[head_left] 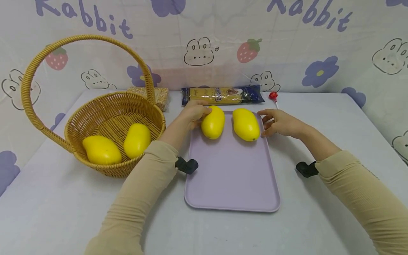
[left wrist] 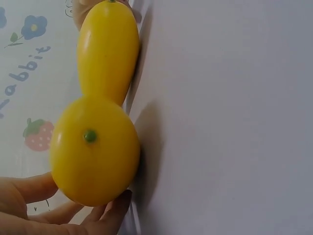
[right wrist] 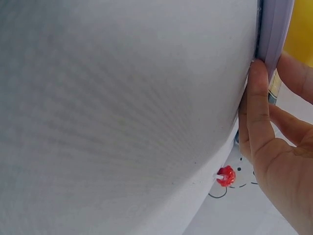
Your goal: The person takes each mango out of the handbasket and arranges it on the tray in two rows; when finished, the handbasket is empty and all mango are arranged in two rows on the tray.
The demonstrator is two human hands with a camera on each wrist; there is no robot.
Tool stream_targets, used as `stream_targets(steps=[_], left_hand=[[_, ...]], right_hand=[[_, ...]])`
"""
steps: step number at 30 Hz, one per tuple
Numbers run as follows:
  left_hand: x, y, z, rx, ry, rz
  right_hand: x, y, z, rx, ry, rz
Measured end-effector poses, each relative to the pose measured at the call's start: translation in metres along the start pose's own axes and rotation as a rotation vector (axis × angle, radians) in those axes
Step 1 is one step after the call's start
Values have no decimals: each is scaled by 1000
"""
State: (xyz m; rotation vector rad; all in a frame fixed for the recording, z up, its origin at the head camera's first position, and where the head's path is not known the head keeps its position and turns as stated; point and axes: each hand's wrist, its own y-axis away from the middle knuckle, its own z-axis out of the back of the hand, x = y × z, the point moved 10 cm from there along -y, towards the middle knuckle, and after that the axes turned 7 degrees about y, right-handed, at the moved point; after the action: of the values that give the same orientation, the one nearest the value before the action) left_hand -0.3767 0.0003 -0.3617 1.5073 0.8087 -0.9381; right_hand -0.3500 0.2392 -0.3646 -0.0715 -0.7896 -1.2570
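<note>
Bright, soft light made the smooth oval yellow fruits [head_left: 246, 124] shine; the right wrist view looked dimmer.

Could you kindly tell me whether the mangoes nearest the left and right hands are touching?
Apart: the head view shows a strip of bare tray between the left mango and the right mango.
</note>
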Motion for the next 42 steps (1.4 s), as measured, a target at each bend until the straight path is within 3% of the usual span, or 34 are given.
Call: stream_targets(steps=[8, 13, 28, 34, 42], left_hand=[[-10, 14, 6, -30, -56, 0], [-27, 28, 9, -7, -129, -51], [-91, 99, -6, 235, -256, -268], [-108, 119, 10, 284, -336, -350], [-120, 137, 48, 280, -399, -391]], right_hand=[[1, 0, 1, -8, -4, 5], [0, -1, -1, -3, -3, -1], [-1, 0, 1, -8, 11, -4], [-1, -1, 0, -6, 9, -5], [-1, -1, 0, 2, 4, -3]])
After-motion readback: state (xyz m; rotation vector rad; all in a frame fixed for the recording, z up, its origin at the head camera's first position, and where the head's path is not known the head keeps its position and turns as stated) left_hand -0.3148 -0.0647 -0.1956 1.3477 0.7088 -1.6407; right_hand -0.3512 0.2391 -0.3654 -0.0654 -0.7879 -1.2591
